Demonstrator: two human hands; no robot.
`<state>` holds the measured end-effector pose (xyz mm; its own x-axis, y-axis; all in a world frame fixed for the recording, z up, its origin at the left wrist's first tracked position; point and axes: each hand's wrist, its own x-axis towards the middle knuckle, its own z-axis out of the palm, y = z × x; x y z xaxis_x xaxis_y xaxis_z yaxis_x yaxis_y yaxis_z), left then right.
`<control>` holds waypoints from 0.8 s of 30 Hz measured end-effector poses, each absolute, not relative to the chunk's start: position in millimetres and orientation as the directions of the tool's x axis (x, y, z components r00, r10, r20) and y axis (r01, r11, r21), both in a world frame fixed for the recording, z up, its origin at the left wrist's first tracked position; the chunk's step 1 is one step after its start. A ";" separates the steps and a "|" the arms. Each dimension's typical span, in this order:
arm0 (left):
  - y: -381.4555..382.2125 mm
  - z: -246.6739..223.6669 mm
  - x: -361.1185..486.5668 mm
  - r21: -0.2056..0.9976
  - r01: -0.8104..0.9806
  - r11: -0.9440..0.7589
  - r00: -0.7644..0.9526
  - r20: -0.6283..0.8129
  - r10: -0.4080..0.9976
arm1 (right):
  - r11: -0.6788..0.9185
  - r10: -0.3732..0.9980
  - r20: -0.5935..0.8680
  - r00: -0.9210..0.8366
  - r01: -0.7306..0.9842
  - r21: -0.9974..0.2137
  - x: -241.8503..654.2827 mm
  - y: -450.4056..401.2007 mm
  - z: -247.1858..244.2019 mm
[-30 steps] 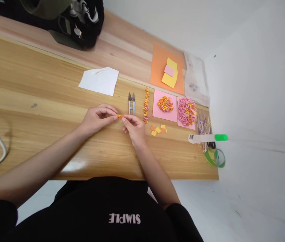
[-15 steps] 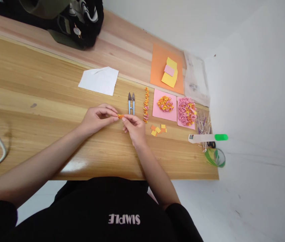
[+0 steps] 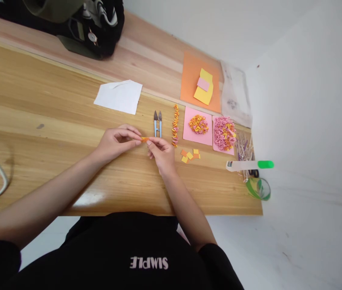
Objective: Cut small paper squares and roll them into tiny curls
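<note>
Between the fingertips of my left hand [image 3: 117, 141] and my right hand [image 3: 161, 154] is a small orange and yellow piece of paper [image 3: 144, 139]. Both hands pinch it, one at each end, just above the table. Right behind my right hand lie blue-handled thread snips [image 3: 158, 125], blades pointing away. To their right runs a row of small twisted orange, yellow and pink paper pieces [image 3: 175, 125]. Several small orange and yellow paper squares [image 3: 190, 155] lie right of my right hand.
Heaps of twisted paper bits rest on two pink sheets [image 3: 188, 131]. Beyond are an orange sheet [image 3: 188, 82] and a white sheet [image 3: 118, 96]. A green-capped glue bottle [image 3: 243, 165] and a green cup [image 3: 254, 189] stand at the right edge; a black bag [image 3: 104, 36] sits back left.
The orange and yellow paper has tilted slightly between my fingertips. Both hands stay in nearly the same place.
</note>
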<state>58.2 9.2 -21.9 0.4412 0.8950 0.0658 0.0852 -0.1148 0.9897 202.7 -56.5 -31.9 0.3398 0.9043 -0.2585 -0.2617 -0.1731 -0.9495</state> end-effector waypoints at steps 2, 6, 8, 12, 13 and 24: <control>9.3 -22.0 58.3 0.989 0.092 -0.118 0.437 0.066 0.897 | -0.182 0.904 -0.263 0.336 -0.253 -0.950 202.7 -56.5 -31.3; 9.8 -23.2 58.8 0.986 0.111 -0.125 0.417 0.068 0.906 | -0.168 0.909 -0.255 0.329 -0.269 -0.948 202.5 -56.5 -30.2; 10.2 -23.9 58.8 0.986 0.119 -0.119 0.411 0.061 0.910 | -0.173 0.908 -0.258 0.331 -0.264 -0.949 202.5 -56.6 -30.2; 10.6 -25.0 58.2 0.984 0.134 -0.116 0.406 0.052 0.912 | -0.183 0.907 -0.261 0.329 -0.249 -0.951 203.0 -56.7 -31.0; 10.6 -25.1 58.0 0.984 0.137 -0.117 0.407 0.051 0.912 | -0.183 0.909 -0.259 0.326 -0.248 -0.951 203.1 -56.8 -31.2; 10.7 -24.9 58.0 0.981 0.162 -0.102 0.402 0.029 0.915 | -0.189 0.900 -0.277 0.336 -0.270 -0.944 202.5 -56.8 -29.8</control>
